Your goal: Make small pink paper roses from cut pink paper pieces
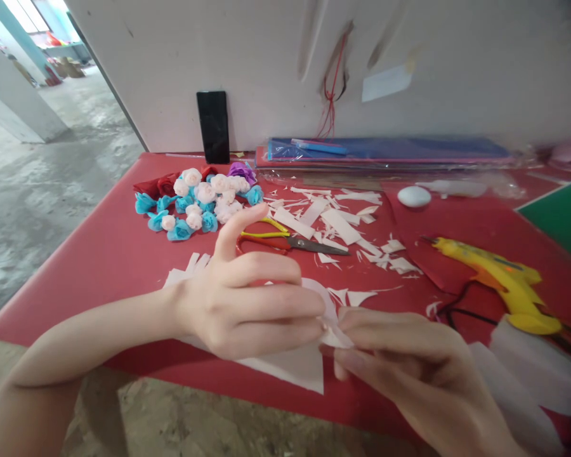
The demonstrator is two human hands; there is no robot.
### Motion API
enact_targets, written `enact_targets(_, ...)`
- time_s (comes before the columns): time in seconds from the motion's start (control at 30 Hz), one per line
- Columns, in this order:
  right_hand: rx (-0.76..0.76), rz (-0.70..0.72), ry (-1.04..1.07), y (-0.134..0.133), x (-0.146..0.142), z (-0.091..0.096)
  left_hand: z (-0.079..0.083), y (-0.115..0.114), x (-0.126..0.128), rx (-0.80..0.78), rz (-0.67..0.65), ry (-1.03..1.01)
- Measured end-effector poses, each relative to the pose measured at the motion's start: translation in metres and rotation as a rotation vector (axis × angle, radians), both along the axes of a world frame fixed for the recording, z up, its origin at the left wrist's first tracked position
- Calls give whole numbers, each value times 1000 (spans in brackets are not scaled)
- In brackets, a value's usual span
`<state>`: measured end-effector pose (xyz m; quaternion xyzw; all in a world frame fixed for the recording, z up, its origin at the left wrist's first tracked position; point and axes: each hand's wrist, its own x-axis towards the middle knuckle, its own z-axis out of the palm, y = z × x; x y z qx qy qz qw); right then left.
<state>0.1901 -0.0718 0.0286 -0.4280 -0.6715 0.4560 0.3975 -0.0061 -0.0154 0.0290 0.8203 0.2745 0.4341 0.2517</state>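
Note:
Between my two hands is a small white piece of paper (335, 336), folded or curled at its near end. My right hand (409, 362) pinches it between thumb and fingers. My left hand (247, 304) meets it from the other side, its lower fingers closed at the paper's left end and one finger raised; its thumb is hidden. Under my left hand lies a larger white paper sheet (297, 371). Just beyond that hand, scissors (309, 244) with red and yellow handles rest among white paper scraps (340, 225).
Paper roses (193, 200) in white, blue, red and purple sit at the back left. A phone (214, 127) leans on the wall. At right are a yellow glue gun (499, 273) with a dark cord and a white egg-shaped piece (413, 197). Wrapped blue sheets (390, 151) lie along the back.

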Motion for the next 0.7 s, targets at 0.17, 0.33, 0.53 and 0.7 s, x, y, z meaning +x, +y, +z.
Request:
enact_targets(0.17, -11, 37, -35, 1, 3, -3, 15, -1, 3, 307, -189, 146)
enact_targets(0.33, -39, 51, 22, 5, -1, -2, 3, 1, -1, 322, -147, 242)
enact_targets(0.53, -16, 47, 53, 4, -2, -6, 1, 1, 0, 665, -70, 214)
enact_targets(0.7, 2, 63, 48, 4, -3, -3, 2, 0, 3, 787, -24, 207)
